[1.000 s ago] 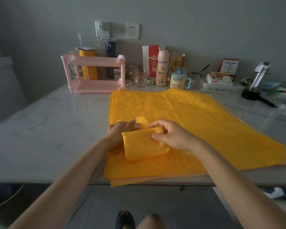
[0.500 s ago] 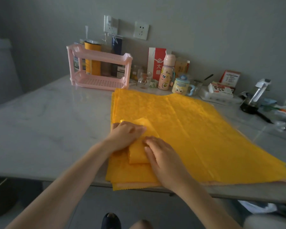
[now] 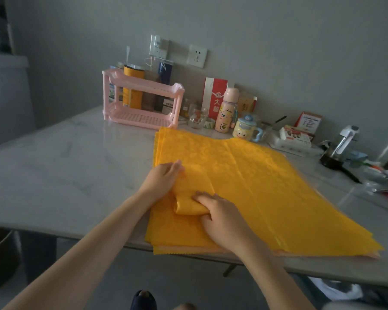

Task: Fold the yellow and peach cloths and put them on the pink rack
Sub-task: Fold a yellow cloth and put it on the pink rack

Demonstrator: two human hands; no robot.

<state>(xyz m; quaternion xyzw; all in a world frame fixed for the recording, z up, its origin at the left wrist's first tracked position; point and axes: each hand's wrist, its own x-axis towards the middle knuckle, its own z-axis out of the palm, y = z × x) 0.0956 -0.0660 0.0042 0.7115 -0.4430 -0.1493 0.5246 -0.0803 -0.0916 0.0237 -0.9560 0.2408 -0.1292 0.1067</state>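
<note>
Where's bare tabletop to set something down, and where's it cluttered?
Free: marble tabletop left of the yellow cloths, from the pink rack to the near edge. Crowded: back wall right of the rack, with bottle, mug, boxes; dark pot far right.

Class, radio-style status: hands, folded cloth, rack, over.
Left hand pressing folded yellow cloth, right hand pinching it. Cloth on yellow stack, not yet on pink rack. Nothing blocking rack.
</note>
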